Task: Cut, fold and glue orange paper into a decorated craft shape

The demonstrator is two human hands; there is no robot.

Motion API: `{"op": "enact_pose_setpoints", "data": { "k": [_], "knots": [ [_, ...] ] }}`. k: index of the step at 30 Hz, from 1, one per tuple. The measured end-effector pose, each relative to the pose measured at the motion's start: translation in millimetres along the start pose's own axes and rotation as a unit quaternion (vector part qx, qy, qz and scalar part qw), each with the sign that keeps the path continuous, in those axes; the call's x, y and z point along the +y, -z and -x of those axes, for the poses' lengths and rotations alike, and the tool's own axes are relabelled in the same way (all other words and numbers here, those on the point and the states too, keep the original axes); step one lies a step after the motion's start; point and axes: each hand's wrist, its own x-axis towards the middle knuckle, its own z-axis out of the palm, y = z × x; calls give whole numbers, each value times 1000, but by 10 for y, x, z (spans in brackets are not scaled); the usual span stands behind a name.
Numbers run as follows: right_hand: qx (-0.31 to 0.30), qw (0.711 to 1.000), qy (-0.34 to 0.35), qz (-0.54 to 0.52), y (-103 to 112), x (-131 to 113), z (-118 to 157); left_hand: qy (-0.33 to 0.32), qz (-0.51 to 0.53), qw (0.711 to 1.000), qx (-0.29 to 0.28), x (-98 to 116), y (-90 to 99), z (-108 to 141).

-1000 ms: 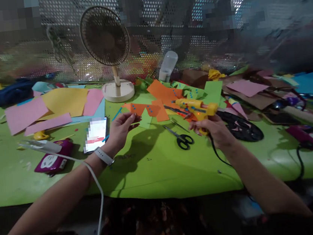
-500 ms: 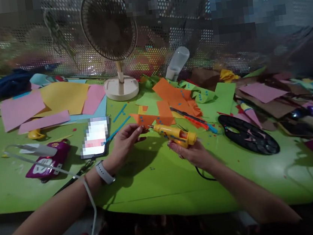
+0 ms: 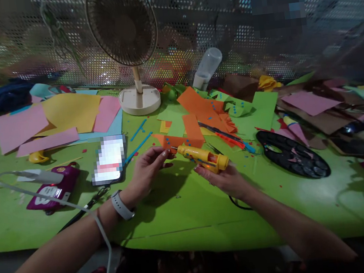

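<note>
Yellow glue gun above the green worktop, held in the right hand, with its nozzle pointing to the person's left and ending just beside the left fingertips. The right fingers are closed round the grip; whether the trigger is pressed cannot be told. Left hand: thumb and forefinger together at their tips; whether the dark speck there is a gripped piece is too small to tell. Work judged under way: the tool is in position and several papers appear already shaped, but no fresh glue or finished join can be made out at the fingertips. Just beyond lies folded orange paper bearing blue dots; green dotted paper and blue strips are loose on the worktop, apart from both hands. Farther out: a lit phone to the left, a black palette to the right, and a white-based fan standing behind, in front of a perforated screen.
</note>
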Motion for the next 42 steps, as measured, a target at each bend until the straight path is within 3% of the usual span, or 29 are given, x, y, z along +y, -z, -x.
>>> {"op": "enact_pose_setpoints", "data": {
  "k": [42],
  "knots": [
    [9,999,-24,21,12,85,-1,-22,-36,999,-17,-5,36,6]
  ]
}}
